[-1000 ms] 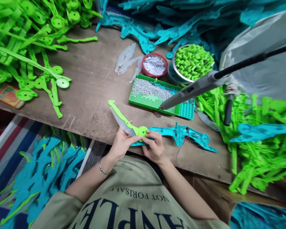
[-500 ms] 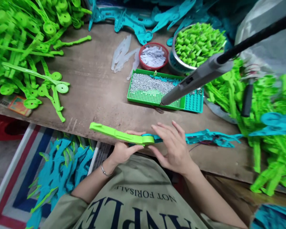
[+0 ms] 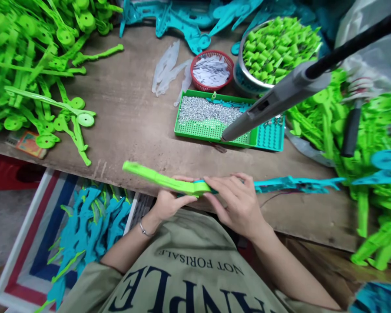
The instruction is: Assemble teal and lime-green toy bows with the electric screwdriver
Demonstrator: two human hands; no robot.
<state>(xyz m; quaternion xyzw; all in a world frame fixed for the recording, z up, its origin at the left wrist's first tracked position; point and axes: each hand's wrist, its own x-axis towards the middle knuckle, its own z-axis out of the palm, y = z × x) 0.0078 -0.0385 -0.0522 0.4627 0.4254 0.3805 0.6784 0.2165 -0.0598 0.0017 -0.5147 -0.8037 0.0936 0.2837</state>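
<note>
A long bright-green plastic part (image 3: 163,181) lies level in front of my shirt, its round end meeting a turquoise plastic part (image 3: 289,184) that stretches off to the right. My left hand (image 3: 170,206) is closed around the green part near that round end, thumb below and fingers behind. My right hand (image 3: 237,202) pinches at the joint, fingertips on top and thumb underneath, where the turquoise part begins. Its palm hides a stretch of the turquoise part. A thin dark wire (image 3: 270,198) trails below it on the table edge.
Beyond my hands stands a green tray (image 3: 198,130) of small metal pieces, with a grey hanging screwdriver (image 3: 267,106) over it. Behind are a red basket (image 3: 195,80) and a metal bowl (image 3: 239,74) of green pieces. Green parts (image 3: 29,65) heap left; turquoise parts (image 3: 87,226) fill a bag below.
My right fingers have come down and closed on the joint, from being raised and spread. The green part's far left end has tipped up slightly. The view has shifted a little.
</note>
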